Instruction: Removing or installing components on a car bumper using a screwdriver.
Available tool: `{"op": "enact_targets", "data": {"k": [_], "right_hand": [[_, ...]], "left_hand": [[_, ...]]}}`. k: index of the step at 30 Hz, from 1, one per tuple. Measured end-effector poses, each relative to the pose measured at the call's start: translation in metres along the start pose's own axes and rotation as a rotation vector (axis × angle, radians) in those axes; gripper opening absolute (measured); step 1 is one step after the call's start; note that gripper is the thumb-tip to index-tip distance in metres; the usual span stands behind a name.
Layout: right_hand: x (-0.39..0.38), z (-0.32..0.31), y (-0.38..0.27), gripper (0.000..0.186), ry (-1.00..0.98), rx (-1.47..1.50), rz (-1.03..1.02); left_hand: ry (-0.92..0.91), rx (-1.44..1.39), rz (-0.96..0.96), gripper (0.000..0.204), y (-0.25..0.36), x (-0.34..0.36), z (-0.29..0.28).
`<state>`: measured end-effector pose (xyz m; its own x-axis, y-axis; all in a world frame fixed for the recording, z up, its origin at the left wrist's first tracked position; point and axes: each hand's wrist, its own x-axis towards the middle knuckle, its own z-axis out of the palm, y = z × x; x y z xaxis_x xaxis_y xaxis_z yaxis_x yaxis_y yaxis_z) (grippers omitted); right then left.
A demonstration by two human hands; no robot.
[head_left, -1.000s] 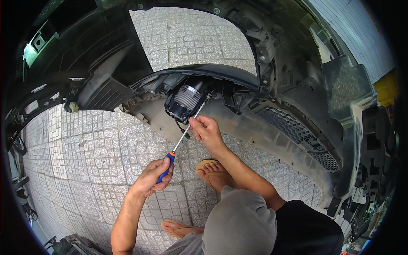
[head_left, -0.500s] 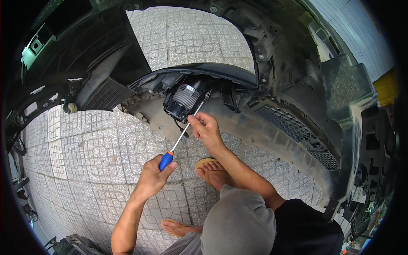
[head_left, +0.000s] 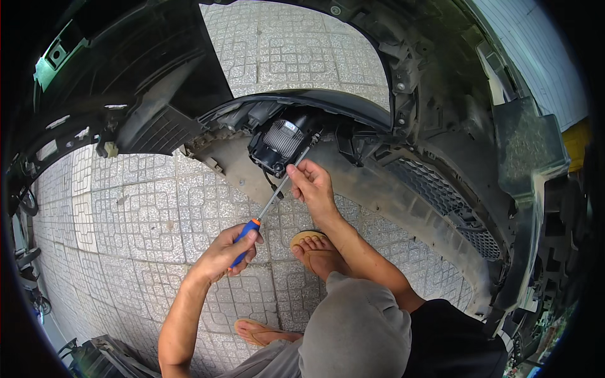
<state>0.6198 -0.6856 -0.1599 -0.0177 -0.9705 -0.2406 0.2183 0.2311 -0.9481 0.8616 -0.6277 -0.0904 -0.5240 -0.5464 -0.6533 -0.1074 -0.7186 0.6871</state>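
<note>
My left hand [head_left: 222,253] is closed around the blue and orange handle of a screwdriver [head_left: 242,243], with the thumb laid along it. Farther up, the thumb and fingers of my right hand [head_left: 315,192] pinch the metal shaft. The shaft slants away to the upper right, and its tip reaches a screw point beside a black lamp unit [head_left: 282,140] with a finned metal back. Whether the tip sits in a screw head cannot be made out. The lamp unit is mounted in a black plastic car bumper [head_left: 340,106], seen from its inner side. A short cable hangs below the unit.
The bumper curves around the far side and right, with a honeycomb grille [head_left: 435,186] and dusty brackets. Patterned paving tiles [head_left: 138,233] lie below. My sandalled feet [head_left: 313,251] stand close under my hands. Dark plastic parts [head_left: 104,356] lie at the lower left.
My left hand has shifted its hold on the handle, with its fingers opened farther round and more blue showing. My right hand stays on the shaft. The whole view has slid slightly.
</note>
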Motion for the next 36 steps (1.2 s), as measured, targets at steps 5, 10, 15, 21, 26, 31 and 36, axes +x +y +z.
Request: {"op": "enact_targets", "data": {"k": [5,10,15,21,26,31,36], "right_hand": [[-0.006,0.001,0.0,0.027,-0.067,0.043,-0.008],[-0.012,-0.002,0.022,0.026,-0.084,0.009,0.017],[-0.002,-0.005,0.03,0.029,0.004,0.034,0.002],[0.001,-0.007,0.036,0.028,0.012,0.066,0.014],[0.002,-0.013,0.031,0.031,0.039,0.0,0.013],[0.002,-0.012,0.032,0.027,-0.016,-0.017,0.014],[0.003,-0.011,0.033,0.031,0.016,0.008,0.02]], "left_hand": [[0.509,0.921,0.279,0.036,-0.007,-0.02,0.037],[0.491,0.885,0.228,0.033,-0.022,-0.019,0.03],[0.607,1.035,0.392,0.034,-0.034,0.004,0.037],[0.651,1.037,0.384,0.033,-0.04,0.012,0.04],[0.647,1.039,0.391,0.033,-0.039,0.014,0.042],[0.642,1.027,0.354,0.033,-0.038,0.01,0.044],[0.651,1.043,0.369,0.033,-0.04,0.012,0.042]]}}
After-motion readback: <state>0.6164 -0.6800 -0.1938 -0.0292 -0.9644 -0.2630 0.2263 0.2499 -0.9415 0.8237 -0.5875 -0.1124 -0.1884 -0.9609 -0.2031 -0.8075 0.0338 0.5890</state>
